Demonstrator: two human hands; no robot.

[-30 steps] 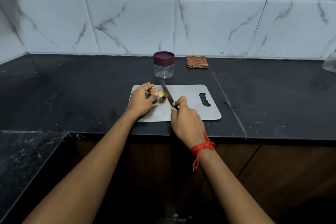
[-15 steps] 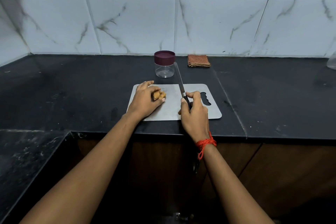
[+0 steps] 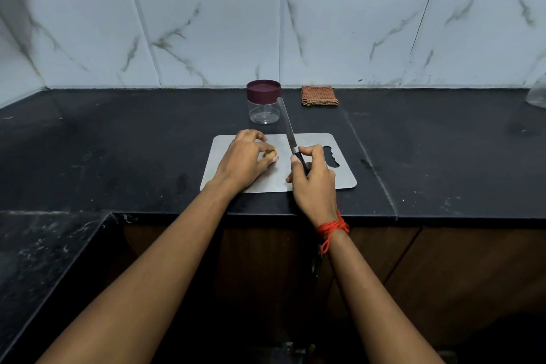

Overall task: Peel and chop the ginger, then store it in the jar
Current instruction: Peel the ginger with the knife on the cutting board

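A small tan piece of ginger (image 3: pixel 270 153) lies on the grey cutting board (image 3: pixel 339 174), mostly covered by my left hand (image 3: pixel 242 161), whose curled fingers hold it down. My right hand (image 3: pixel 314 183) grips the black handle of a knife (image 3: pixel 288 127); its blade points away from me, lifted off the board, to the right of the ginger. Behind the board stands a clear jar (image 3: pixel 263 111) with a maroon lid on it.
A folded orange checked cloth (image 3: pixel 319 96) lies by the tiled wall, right of the jar. The black countertop (image 3: pixel 118 139) spreads to both sides. Part of a clear container (image 3: pixel 537 95) shows at the far right edge. A lower dark counter sits at the left.
The knife has left the ginger, swung right and now points away, blade raised. My left hand has closed over the ginger and covers more of it.
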